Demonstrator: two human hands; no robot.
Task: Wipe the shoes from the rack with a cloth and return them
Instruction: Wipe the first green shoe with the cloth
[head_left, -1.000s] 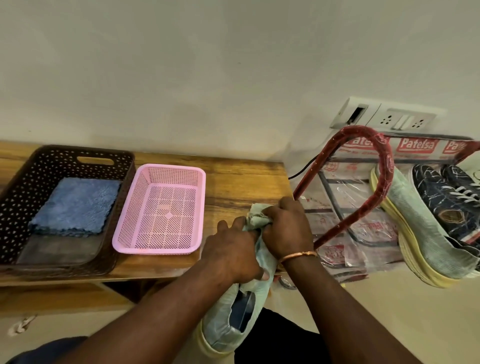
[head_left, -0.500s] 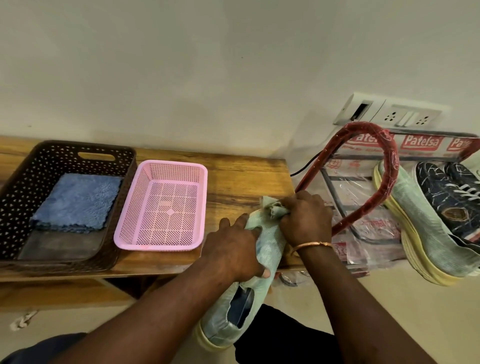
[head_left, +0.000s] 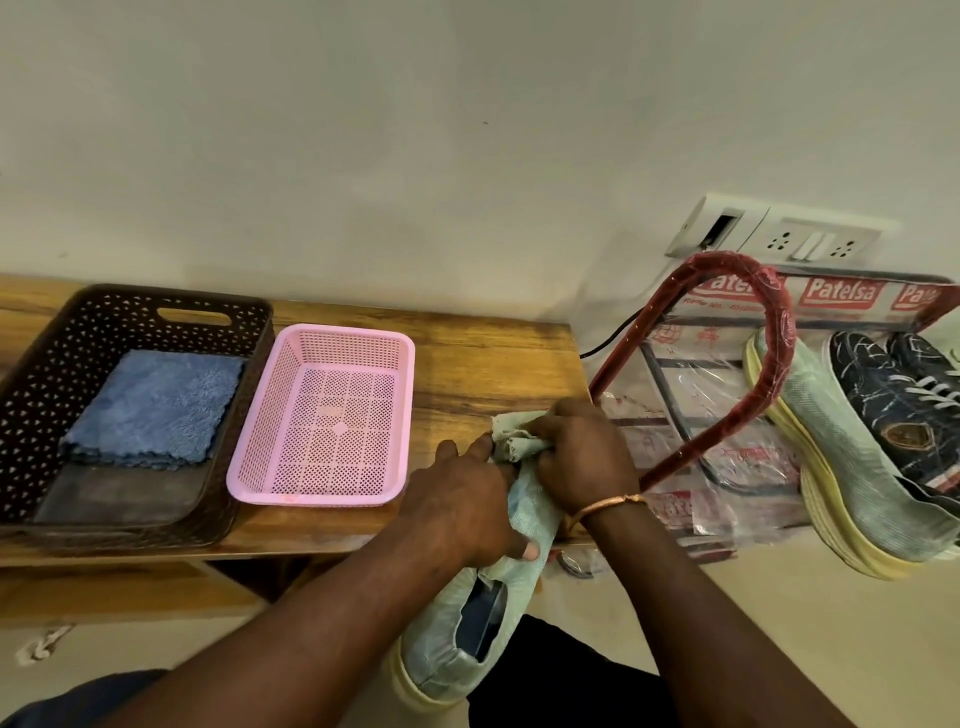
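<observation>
Left grip (head_left: 462, 499) clasps half-hidden shoe (head_left: 447, 649) — right grip (head_left: 576, 457) bunches cloth (head_left: 511, 434).

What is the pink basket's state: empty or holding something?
Empty. The pink basket shows its bare mesh floor throughout; the blue cloth lies in the brown basket beside it.

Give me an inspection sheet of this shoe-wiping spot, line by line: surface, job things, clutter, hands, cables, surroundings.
Surface: wooden bench top, bearing two baskets.
Job's things: pale green mesh shoe held at the bench edge; crumpled pale cloth at its toe; matching green shoe and dark navy sneaker on red metal rack.
Clutter: dark brown perforated basket holding folded blue cloth; pink plastic basket.
Grippers: left hand grips shoe; right hand grips cloth.
Cables: black cable beside rack.
Surroundings: white socket panel on cream wall.
</observation>
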